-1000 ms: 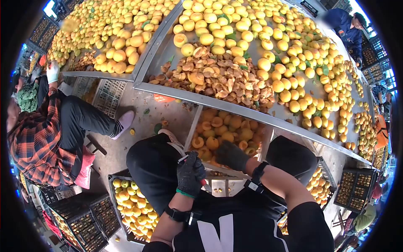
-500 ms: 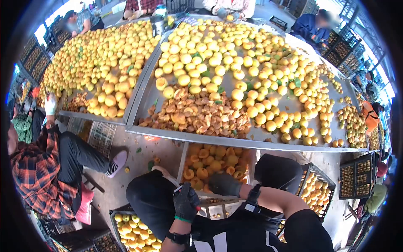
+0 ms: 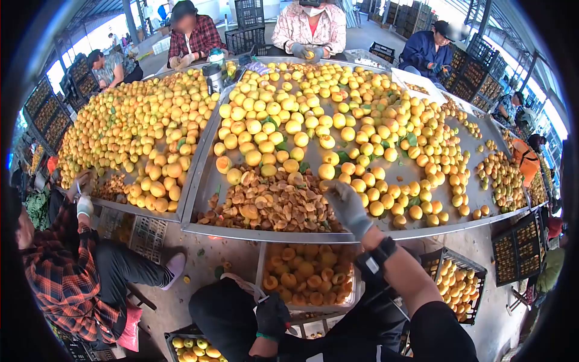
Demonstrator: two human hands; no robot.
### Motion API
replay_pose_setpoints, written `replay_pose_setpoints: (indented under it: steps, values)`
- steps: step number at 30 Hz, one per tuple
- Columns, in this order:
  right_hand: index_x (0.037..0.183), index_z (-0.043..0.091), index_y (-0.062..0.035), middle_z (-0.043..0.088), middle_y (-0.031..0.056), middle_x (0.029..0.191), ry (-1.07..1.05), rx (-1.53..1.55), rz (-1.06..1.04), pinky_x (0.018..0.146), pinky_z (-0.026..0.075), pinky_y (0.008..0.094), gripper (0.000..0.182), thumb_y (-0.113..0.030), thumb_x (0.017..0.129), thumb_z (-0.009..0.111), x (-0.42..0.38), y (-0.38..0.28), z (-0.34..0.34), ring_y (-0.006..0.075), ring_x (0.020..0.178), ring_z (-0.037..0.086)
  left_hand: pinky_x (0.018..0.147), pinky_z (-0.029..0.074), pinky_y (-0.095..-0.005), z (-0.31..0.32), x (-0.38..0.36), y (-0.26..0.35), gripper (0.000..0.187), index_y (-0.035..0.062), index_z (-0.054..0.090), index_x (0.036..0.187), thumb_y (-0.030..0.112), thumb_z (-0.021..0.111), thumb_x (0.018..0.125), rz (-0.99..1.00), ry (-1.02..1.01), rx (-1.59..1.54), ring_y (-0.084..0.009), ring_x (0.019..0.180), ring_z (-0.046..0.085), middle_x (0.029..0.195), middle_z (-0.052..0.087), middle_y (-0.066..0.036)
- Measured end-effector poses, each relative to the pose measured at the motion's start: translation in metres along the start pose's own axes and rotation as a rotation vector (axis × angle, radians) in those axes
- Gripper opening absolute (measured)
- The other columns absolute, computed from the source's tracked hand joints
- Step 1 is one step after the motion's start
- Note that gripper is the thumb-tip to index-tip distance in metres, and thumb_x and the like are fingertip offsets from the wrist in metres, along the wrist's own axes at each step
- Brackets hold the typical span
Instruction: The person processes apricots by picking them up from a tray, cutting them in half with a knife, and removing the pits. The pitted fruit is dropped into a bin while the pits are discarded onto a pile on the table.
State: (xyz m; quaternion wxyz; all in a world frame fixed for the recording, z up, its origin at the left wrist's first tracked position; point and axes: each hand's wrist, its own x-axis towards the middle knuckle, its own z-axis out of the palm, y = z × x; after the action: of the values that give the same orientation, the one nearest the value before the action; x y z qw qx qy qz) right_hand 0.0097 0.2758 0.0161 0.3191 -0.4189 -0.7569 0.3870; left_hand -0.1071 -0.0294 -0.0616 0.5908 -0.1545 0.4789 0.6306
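Observation:
My left hand (image 3: 272,315), in a dark glove, is closed around a small red-handled tool (image 3: 292,330) above my lap. A pale tip shows on the other side of the fist, and the rest is hidden in the glove. My right hand (image 3: 350,208), in a grey glove, reaches over the table's front edge with fingers stretched forward. Its fingertips are at the right side of a heap of brown apricot scraps (image 3: 274,202), just below a whole apricot (image 3: 326,172). Under the table edge, between my knees, stands a crate of opened apricots (image 3: 263,265).
Yellow apricots (image 3: 259,108) cover much of the metal table (image 3: 202,181), which a raised divider splits. Black crates of apricots (image 3: 455,283) stand right of my knee and at lower left (image 3: 196,350). Co-workers sit around, one in a plaid shirt (image 3: 63,289) at left.
My right hand has moved up from the crate between my knees to the tabletop heap. The left hand still grips the tool by my lap. The view has tilted upward.

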Motion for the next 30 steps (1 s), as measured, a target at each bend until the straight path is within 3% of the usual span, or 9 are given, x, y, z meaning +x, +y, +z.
replay_pose_setpoints:
  steps: [2,5,9,12,14,18,25,28,30]
  values:
    - [0.115,0.061,-0.0151,0.060,0.0174,0.107,0.058,-0.334,0.022,0.079,0.050,0.0412,0.034,-0.022,0.083,0.065,0.034,0.014,-0.010,0.0340,0.090,0.062,0.037,0.032,-0.0256,0.000,0.004,-0.003,0.022,0.0145,0.046,0.071,0.020,0.059,0.089,-0.001,-0.008,0.042,-0.0108,0.041,0.040,0.055,0.041,0.002]
    - [0.117,0.058,-0.0169,0.062,0.0150,0.107,-0.013,-0.843,0.009,0.076,0.049,0.0435,0.042,-0.036,0.081,0.065,0.070,0.015,-0.008,0.0315,0.090,0.063,0.038,0.033,-0.0250,0.002,0.011,-0.006,0.023,0.0152,0.044,0.071,0.019,0.059,0.088,-0.009,-0.015,0.124,-0.0109,0.042,0.040,0.056,0.041,0.002]
    - [0.119,0.055,-0.0143,0.063,0.0161,0.103,-0.112,-0.937,0.059,0.075,0.049,0.0422,0.049,-0.043,0.079,0.064,0.099,0.024,0.006,0.0313,0.091,0.063,0.040,0.038,-0.0261,0.015,0.013,-0.009,0.016,0.0125,0.048,0.078,0.018,0.060,0.087,-0.052,-0.031,0.220,-0.0124,0.047,0.046,0.062,0.048,0.000]
    - [0.121,0.053,-0.0088,0.065,0.0134,0.097,-0.068,-0.931,0.064,0.073,0.049,0.0394,0.048,-0.032,0.081,0.066,0.099,0.029,0.014,0.0282,0.091,0.063,0.044,0.044,-0.0291,0.020,0.009,-0.011,0.013,0.0079,0.055,0.089,0.018,0.062,0.086,-0.022,0.005,0.219,-0.0154,0.054,0.055,0.069,0.057,-0.005]
    - [0.124,0.049,-0.0068,0.063,0.0105,0.104,0.008,0.351,0.067,0.079,0.049,0.0340,0.044,-0.015,0.083,0.063,0.077,0.033,0.012,0.0236,0.096,0.062,0.045,0.045,-0.0284,0.018,0.010,-0.013,0.012,0.0076,0.055,0.086,0.018,0.063,0.086,0.023,-0.025,0.233,-0.0162,0.054,0.057,0.069,0.059,-0.006]
    - [0.133,0.043,-0.0065,0.050,0.0092,0.130,-0.424,1.525,0.160,0.099,0.042,0.0479,0.056,-0.008,0.080,0.063,-0.008,-0.002,-0.007,0.0277,0.120,0.050,0.042,0.038,-0.0230,0.015,0.005,0.000,0.022,0.0075,0.057,0.083,0.028,0.064,0.088,0.033,-0.124,0.531,-0.0093,0.047,0.051,0.064,0.055,0.000]
    - [0.130,0.047,-0.0067,0.051,0.0136,0.129,-0.514,1.430,0.269,0.092,0.047,0.0437,0.052,-0.023,0.084,0.065,-0.140,-0.025,0.003,0.0292,0.114,0.053,0.046,0.040,-0.0238,0.024,-0.002,-0.008,0.014,0.0092,0.057,0.081,0.019,0.064,0.088,0.279,-0.055,0.576,-0.0064,0.053,0.051,0.065,0.054,0.003]
    - [0.123,0.051,-0.0071,0.054,0.0153,0.122,-0.430,1.846,0.751,0.058,0.044,0.0267,0.044,-0.038,0.092,0.054,-0.159,-0.026,0.001,0.0222,0.082,0.054,0.055,0.042,-0.0235,0.020,0.000,-0.014,0.009,0.0072,0.059,0.087,0.015,0.063,0.087,0.448,-0.121,0.729,-0.0050,0.064,0.052,0.069,0.055,0.004]
    - [0.123,0.051,-0.0079,0.054,0.0147,0.121,-0.463,1.914,0.736,0.056,0.039,0.0253,0.044,-0.041,0.093,0.051,-0.156,-0.006,0.002,0.0204,0.079,0.052,0.054,0.042,-0.0230,0.020,0.002,-0.017,0.008,0.0077,0.059,0.088,0.014,0.063,0.087,0.387,-0.133,0.610,-0.0049,0.063,0.052,0.069,0.055,0.004]
